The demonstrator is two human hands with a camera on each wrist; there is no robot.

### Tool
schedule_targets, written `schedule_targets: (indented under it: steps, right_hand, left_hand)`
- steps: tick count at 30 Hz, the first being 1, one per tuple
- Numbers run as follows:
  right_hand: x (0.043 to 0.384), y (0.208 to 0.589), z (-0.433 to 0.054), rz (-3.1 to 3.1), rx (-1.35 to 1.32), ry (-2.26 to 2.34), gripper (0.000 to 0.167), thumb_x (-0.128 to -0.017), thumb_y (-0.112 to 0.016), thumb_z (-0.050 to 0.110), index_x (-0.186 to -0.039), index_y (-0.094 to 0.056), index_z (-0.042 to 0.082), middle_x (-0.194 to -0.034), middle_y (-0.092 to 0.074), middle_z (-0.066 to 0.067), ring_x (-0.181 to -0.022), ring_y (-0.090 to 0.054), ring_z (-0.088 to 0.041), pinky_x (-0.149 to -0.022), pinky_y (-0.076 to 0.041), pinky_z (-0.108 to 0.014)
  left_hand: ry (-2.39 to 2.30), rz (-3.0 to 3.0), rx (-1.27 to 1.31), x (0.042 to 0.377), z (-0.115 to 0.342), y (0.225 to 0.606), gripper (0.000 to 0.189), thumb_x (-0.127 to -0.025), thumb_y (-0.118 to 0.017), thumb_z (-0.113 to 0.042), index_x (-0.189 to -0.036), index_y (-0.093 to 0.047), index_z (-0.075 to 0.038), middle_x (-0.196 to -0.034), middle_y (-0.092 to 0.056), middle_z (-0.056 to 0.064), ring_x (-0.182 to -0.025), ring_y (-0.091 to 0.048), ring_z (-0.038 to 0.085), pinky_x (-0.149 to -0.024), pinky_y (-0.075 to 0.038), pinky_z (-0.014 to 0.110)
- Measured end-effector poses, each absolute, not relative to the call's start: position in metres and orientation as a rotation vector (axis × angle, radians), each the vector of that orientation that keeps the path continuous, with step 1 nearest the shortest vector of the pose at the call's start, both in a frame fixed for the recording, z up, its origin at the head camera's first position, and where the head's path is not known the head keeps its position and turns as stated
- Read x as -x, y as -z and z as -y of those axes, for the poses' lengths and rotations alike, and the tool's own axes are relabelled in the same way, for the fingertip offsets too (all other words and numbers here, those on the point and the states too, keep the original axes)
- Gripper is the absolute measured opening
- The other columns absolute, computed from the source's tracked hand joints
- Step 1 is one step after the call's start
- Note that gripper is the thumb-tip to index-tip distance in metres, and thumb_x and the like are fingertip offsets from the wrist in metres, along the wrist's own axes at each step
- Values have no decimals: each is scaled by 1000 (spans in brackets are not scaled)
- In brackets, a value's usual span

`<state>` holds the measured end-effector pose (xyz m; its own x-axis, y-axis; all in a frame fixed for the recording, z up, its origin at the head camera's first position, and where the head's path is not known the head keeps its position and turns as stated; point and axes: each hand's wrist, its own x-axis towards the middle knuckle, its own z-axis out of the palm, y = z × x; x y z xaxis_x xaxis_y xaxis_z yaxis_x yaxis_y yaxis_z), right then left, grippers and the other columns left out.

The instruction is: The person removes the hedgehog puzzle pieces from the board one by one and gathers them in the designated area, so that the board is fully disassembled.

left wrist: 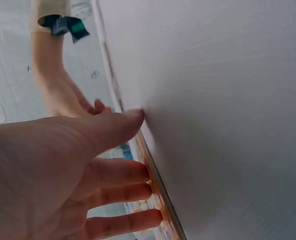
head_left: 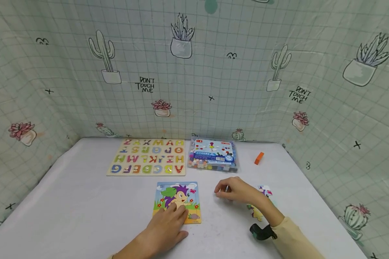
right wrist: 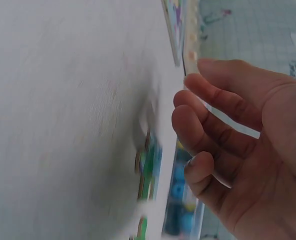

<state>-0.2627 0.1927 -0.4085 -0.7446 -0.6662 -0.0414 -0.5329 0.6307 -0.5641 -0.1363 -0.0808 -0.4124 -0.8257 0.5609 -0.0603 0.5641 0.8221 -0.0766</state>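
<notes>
A square hedgehog jigsaw puzzle (head_left: 179, 192) lies on the white table in front of the wearer. My left hand (head_left: 166, 226) rests over its lower left part, fingertips on the picture; the left wrist view shows those fingers nearly straight and the thumb apart. Right of the puzzle, close over the table, is my right hand (head_left: 236, 190), its fingers loosely curled with nothing between them in the right wrist view. Several puzzle pieces (head_left: 256, 213) lie partly hidden behind the right forearm. Green-topped pieces (right wrist: 147, 187) also show below that hand in its wrist view.
A wooden alphabet board (head_left: 149, 157) stands at the back left, beside a clear plastic box of colourful parts (head_left: 213, 154). An orange block (head_left: 259, 158) lies at the back right. Patterned cloth (head_left: 194, 79) walls in the table's back and sides.
</notes>
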Motion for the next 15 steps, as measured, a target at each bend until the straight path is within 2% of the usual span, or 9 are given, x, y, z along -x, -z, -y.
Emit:
schedule_targets:
  steps: [3,8,15]
  right_hand:
    - [265,409,-173,-2574,1004,766,11,-94,-65,23,-98,-72,15,-77,-65,8,-60,-54,-3,-55,-47,-19]
    - [266,405,-142,-2554,1083,730,10,-94,-66,24,-96,-72,17,-78,-66,8,-63,-55,-2,-58,-48,-18]
    - [263,406,-97,-2550,1154,680,12,-93,-67,26,-97,-73,17,-85,-65,7,-74,-53,-3,-68,-46,-17]
  left_hand:
    - [123,-2957,-940,137,80,413,62,-91,-58,-58,-135,-58,-15,-125,-55,-1,-105,-49,19,-86,-52,37]
    - [125,-2955,-982,136,82,415,63,-91,-56,-61,-136,-56,-17,-123,-55,-1,-104,-48,19,-85,-49,35]
    - [115,-2922,-990,134,83,415,65,-90,-56,-61,-140,-54,-19,-130,-54,3,-109,-48,21,-92,-50,39]
